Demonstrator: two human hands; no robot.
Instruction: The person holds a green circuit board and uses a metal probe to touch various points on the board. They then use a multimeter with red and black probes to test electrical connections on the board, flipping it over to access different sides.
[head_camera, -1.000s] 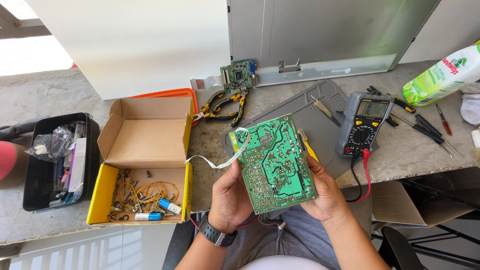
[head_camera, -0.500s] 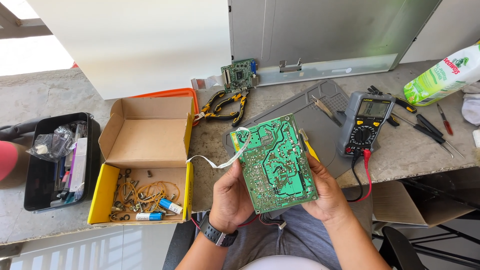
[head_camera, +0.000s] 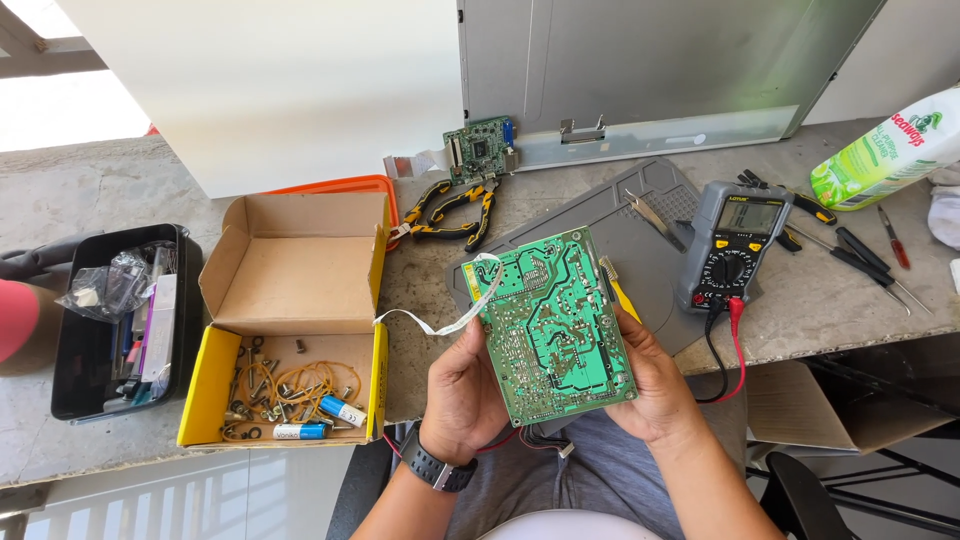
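A green circuit board (head_camera: 555, 325) is held up in front of me, solder side toward the camera, tilted slightly. My left hand (head_camera: 460, 395), with a black watch on its wrist, grips the board's left edge. My right hand (head_camera: 650, 385) grips its right edge from behind. A white flat ribbon cable (head_camera: 440, 322) curls off the board's upper left corner. Red and black wires hang below the board near my lap.
A grey work mat (head_camera: 610, 215) lies on the stone bench with tweezers (head_camera: 650, 218). A multimeter (head_camera: 735, 245) with leads sits right, screwdrivers (head_camera: 860, 265) beyond. Left: a yellow cardboard box (head_camera: 290, 320) of small parts, a black bin (head_camera: 120, 320). Behind: pliers (head_camera: 455, 210), a small board (head_camera: 478, 148), a metal panel (head_camera: 640, 70), a green pack (head_camera: 885, 150).
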